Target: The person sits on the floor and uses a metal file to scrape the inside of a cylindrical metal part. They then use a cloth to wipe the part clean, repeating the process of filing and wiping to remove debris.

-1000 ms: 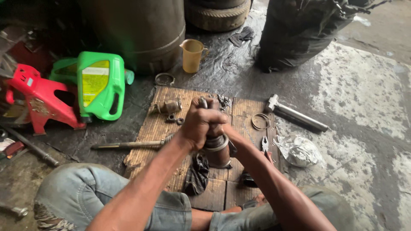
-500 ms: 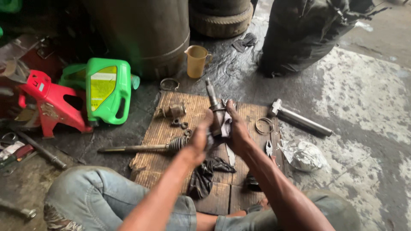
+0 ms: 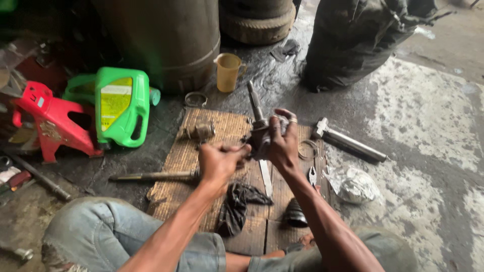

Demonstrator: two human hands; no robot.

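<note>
I sit on the ground over a wooden board (image 3: 212, 151). My right hand (image 3: 283, 143) grips a greasy metal joint with a splined shaft (image 3: 255, 108) that points up and away. Just left of the joint, my left hand (image 3: 218, 162) is closed with the fingers curled; whether it holds a small part I cannot tell. A long metal rod (image 3: 151, 176) lies on the board's left edge by my left hand. Below my hands lie a black rubber boot (image 3: 237, 204) and a flat metal strip (image 3: 265, 177).
A green oil jug (image 3: 121, 106) and a red plastic stand (image 3: 48, 121) sit at the left. A yellow cup (image 3: 228, 71) stands by a large drum (image 3: 166, 35). A hammer (image 3: 348, 141), metal rings, pliers (image 3: 312, 176) and crumpled plastic (image 3: 353, 184) lie at the right.
Both hands were clasped on top of the upright joint a second ago. The joint has been lifted and tilted so its shaft points up and away, and my left hand has come off it.
</note>
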